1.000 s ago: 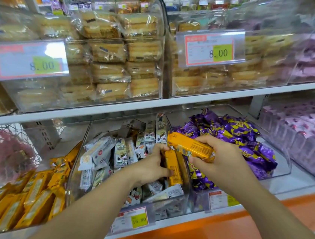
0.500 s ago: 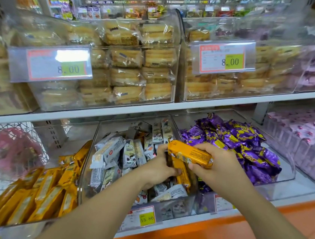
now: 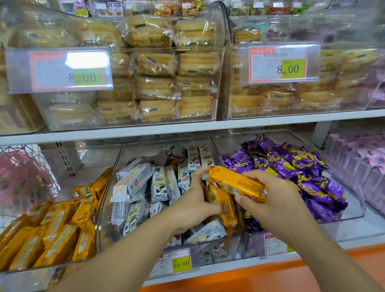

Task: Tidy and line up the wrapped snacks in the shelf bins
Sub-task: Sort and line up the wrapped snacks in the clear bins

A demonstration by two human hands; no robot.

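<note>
My right hand fingers grasp an orange bar above the middle bin. My left hand fingers grasp a second bar inside it.

Lower shelf carries three clear bins touching: orange-bar bin 8 o'clock, white-packet bin centre, purple-wrapper bin 3 o'clock.
</note>
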